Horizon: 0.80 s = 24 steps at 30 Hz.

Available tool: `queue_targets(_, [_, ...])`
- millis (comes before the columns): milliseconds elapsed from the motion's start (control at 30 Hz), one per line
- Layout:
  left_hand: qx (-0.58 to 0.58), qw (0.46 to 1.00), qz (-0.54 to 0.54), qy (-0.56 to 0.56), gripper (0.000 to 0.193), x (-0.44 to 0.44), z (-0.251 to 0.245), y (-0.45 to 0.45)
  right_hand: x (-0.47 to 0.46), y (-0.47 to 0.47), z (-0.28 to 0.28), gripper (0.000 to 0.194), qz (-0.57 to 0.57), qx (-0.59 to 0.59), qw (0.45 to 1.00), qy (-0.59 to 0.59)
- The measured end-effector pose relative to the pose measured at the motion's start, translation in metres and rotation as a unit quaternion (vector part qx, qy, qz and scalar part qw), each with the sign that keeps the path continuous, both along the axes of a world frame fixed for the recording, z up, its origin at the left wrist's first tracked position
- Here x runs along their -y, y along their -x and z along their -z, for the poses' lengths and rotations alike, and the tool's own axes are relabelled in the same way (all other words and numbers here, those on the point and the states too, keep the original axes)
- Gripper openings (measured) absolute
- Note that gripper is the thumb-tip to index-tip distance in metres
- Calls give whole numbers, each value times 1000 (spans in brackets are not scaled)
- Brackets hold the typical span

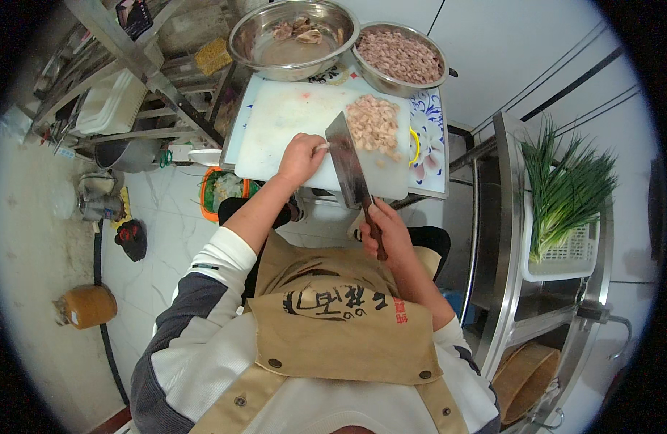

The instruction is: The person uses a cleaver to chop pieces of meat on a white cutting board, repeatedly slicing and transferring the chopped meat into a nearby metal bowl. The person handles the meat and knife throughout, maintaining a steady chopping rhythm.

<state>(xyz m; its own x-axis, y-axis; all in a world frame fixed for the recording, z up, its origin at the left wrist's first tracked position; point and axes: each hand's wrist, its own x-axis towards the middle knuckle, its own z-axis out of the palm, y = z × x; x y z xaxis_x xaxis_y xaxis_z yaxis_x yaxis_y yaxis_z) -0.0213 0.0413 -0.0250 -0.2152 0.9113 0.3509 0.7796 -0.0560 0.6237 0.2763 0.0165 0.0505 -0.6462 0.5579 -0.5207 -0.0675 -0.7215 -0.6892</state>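
Observation:
My right hand (386,230) grips the dark wooden handle of a cleaver (344,154), whose broad blade stands over the white cutting board (279,119). On the board's left half, my left hand (302,157) pinches a small pale strip of meat (323,146) right beside the blade. A heap of diced pale meat (372,125) lies to the right of the blade. Behind the board, a wide steel basin (292,68) holds a few larger meat pieces (310,36). Next to it, a smaller steel bowl (404,87) is full of diced pinkish meat (398,56).
The board rests on a small floral-patterned table (428,146). At right, green onions (564,195) lie in a white plastic basket (588,257) on a steel rack. A metal shelf (159,81) stands left; an orange-rimmed bin (207,198) and a gas cylinder (89,306) are on the floor.

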Motion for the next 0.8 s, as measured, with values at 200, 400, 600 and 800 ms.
queue_targets(200, [1, 1000, 12, -4, 16, 2, 2, 3, -22, 30, -4, 29, 14, -27, 999, 12])
queue_targets(400, [-17, 1000, 3, -23, 17, 1, 5, 3, -34, 59, 2, 29, -1, -20, 1000, -21])
queue_targets(600, [-15, 1000, -7, -21, 18, 0, 9, 4, 8, 49, 12, 27, -18, 17, 995, -98])
queue_targets(800, [11, 999, -32, 13, 21, 2, 4, 1, 32, 42, 7, 28, 25, 11, 999, -41])
